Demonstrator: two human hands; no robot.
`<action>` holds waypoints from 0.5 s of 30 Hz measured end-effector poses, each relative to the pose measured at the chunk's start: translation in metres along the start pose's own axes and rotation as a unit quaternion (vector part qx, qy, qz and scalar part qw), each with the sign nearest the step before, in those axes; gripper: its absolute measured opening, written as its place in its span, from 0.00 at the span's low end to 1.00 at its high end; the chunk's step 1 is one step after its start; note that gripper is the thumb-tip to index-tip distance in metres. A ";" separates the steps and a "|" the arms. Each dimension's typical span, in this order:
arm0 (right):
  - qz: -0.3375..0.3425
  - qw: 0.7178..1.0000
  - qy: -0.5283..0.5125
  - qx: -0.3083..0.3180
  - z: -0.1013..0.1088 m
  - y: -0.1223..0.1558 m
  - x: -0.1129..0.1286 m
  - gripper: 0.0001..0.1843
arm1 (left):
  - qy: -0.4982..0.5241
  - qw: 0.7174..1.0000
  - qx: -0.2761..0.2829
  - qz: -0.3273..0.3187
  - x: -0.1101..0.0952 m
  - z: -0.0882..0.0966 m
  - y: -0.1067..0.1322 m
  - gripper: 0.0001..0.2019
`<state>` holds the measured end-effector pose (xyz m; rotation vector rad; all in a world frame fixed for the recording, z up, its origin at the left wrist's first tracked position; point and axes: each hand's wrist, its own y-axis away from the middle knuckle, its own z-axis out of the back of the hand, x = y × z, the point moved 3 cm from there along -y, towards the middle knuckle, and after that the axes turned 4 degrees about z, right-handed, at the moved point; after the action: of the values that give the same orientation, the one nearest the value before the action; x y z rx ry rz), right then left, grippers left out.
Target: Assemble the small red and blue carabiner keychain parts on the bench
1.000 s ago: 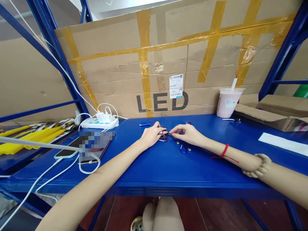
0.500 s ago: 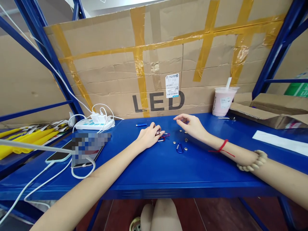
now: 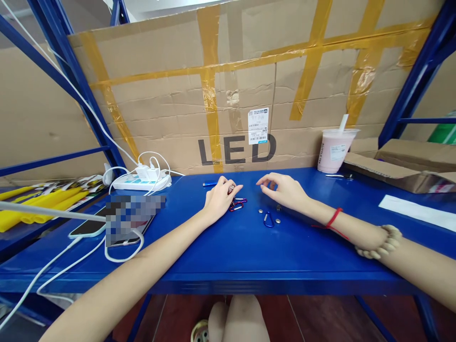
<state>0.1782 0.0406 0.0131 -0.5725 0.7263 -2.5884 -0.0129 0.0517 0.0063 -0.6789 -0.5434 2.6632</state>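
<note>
My left hand (image 3: 221, 199) is closed, thumb and fingertips around a small thing with a round, shiny end (image 3: 231, 189); its kind is unclear. Just beneath the thumb lie reddish carabiners (image 3: 236, 206) on the blue table (image 3: 213, 251). Beyond the knuckles is a slim blue cylinder (image 3: 209, 184), partly hidden by the hand. My right hand (image 3: 285, 191) hovers over the table, fingers bent and thumb apart from them, with nothing visible between. Near it lie a blue carabiner (image 3: 268, 219), small silver discs (image 3: 278, 221) and a dark small piece (image 3: 279, 208).
A pink drink cup (image 3: 336, 151) with a straw stands at the back right beside an open cardboard box (image 3: 409, 164). Phones (image 3: 89, 223), white cables and a power strip (image 3: 142, 181) occupy the left. A large cardboard sheet (image 3: 171, 109) rises behind, and a white strip (image 3: 420, 211) lies right.
My left hand has risen slightly off the reddish carabiners, showing more of the round end in its fingers. The right hand has come slightly nearer and left, covering some discs.
</note>
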 end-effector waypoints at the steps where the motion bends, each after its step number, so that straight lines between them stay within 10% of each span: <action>1: -0.011 1.000 0.015 -0.005 0.001 -0.002 -0.005 0.12 | 0.004 1.000 -0.002 -0.002 -0.001 0.001 0.001 0.16; 15: -0.032 0.995 0.066 0.075 -0.009 -0.001 -0.025 0.13 | -0.069 0.982 -0.009 -0.173 -0.032 0.008 0.019 0.23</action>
<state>0.1944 0.0570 -0.0001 -0.3877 0.5564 -2.7311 0.0055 0.0198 0.0167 -0.3649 -0.6588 2.3884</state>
